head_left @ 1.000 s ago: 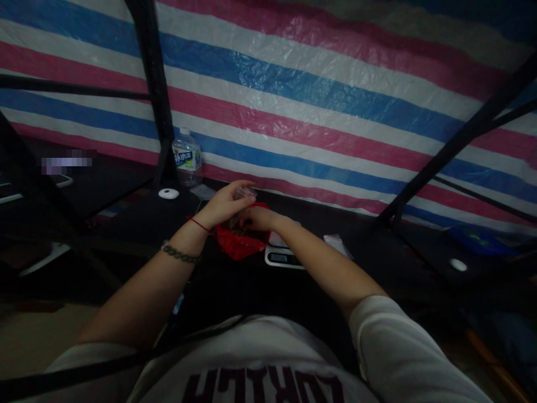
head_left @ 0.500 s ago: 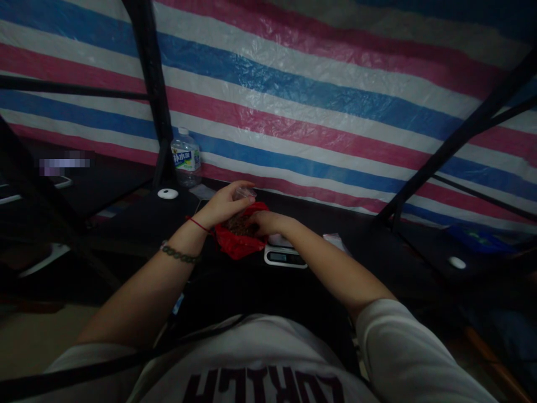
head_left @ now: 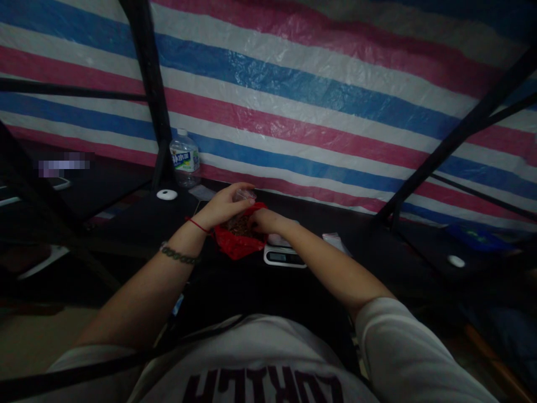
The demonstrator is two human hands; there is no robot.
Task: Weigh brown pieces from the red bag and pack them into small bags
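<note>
A red plastic bag (head_left: 240,246) lies open on the dark table, with many small brown pieces (head_left: 240,226) inside. Over its far left edge, my left hand (head_left: 229,202) is closed on a clear plastic bag (head_left: 244,195). My right hand (head_left: 266,222) reaches into the red bag from the right, its fingers curled down at the brown pieces. Whatever those fingertips may pinch is hidden. Just right of the red bag is a white digital scale (head_left: 284,257) with a small display, partly covered by my right forearm.
A clear bottle (head_left: 185,159) with a label stands at the back left. Near it are a white oval object (head_left: 166,194) and a flat clear bag (head_left: 202,192). Another small clear bag (head_left: 334,242) lies right of my forearm. Dark metal posts (head_left: 153,84) frame the table before striped sheeting.
My right hand has shifted slightly right within the red bag, and its fingers look more curled. More of the brown pieces show. My left hand stays almost where it was.
</note>
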